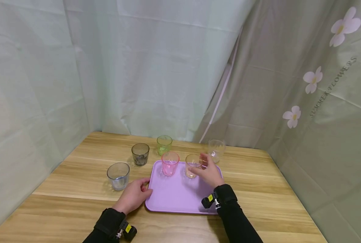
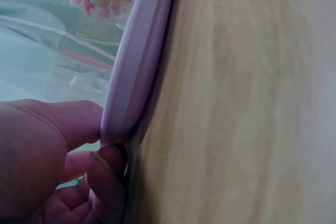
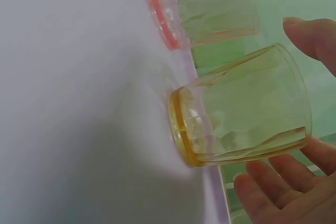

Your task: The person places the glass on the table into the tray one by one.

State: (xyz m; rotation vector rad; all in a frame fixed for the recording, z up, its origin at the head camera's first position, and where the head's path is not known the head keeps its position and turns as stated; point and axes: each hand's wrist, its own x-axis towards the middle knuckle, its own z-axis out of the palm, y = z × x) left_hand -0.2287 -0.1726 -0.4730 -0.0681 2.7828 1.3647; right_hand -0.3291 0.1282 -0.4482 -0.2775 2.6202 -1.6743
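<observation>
A purple tray point(image 1: 174, 197) lies on the wooden table. My left hand point(image 1: 134, 195) pinches its left edge; in the left wrist view the thumb is on the rim point(image 2: 139, 51) and a finger is at the underside. Near the tray's far edge stands an upright yellow-tinted glass point(image 3: 241, 114). Around it my right hand point(image 1: 210, 172) is spread, with the thumb apart from the wall and fingertips close by the rim in the right wrist view. A pink glass point(image 1: 169, 165) stands upright on the tray, left of the yellow one.
Left of the tray stand a bluish clear glass point(image 1: 118, 177) and a dark grey glass point(image 1: 140, 155). Behind it are a green glass point(image 1: 164, 145) and, to the right, a colourless glass point(image 1: 217, 150). Curtains point(image 1: 168, 67) hang around the table point(image 1: 265, 195).
</observation>
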